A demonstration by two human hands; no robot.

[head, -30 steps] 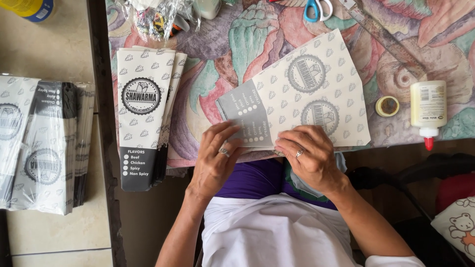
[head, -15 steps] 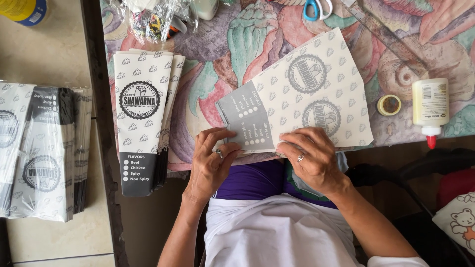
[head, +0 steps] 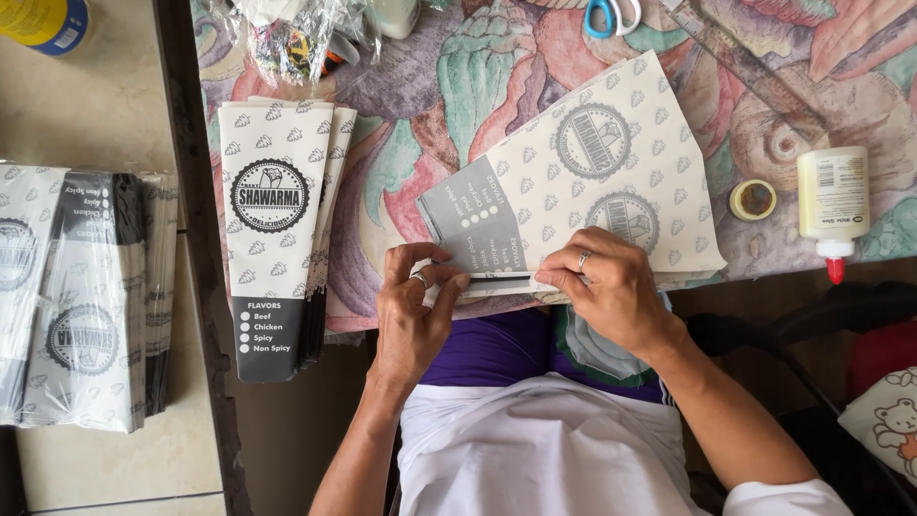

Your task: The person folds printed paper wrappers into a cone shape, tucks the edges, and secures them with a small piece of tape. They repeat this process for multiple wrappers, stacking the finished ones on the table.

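**Both hands pinch the near edge of a printed paper sheet**

The left hand (head: 413, 311) is curled, thumb and fingertips pinched on the lower left corner of the flat printed paper sheet (head: 583, 182), right where its grey panel ends. The right hand (head: 607, 287) lies flat over the sheet's lower edge, fingers spread and pressing it down, a ring on one finger. Compared with a second ago, the left hand has drawn closer to the corner and closed into a tighter pinch, while the sheet itself has barely shifted; the work looks to be at a fold or a seam along that near edge, not at moving the sheet elsewhere.

The sheet sits at the near edge of the desk (head: 430, 105), fanning up and to the right over the patterned cloth, its lowest part overhanging toward the person's lap.

To the left, at the desk's left edge, lies a stack of finished cone sleeves (head: 272, 239). On the right side stand a glue bottle (head: 833, 205) with a red tip and a small tape roll (head: 753, 200) just beside it. Blue-handled scissors (head: 611, 14) lie at the far edge. Off the desk, on the floor at the left, rest wrapped bundles of sleeves (head: 81, 296).
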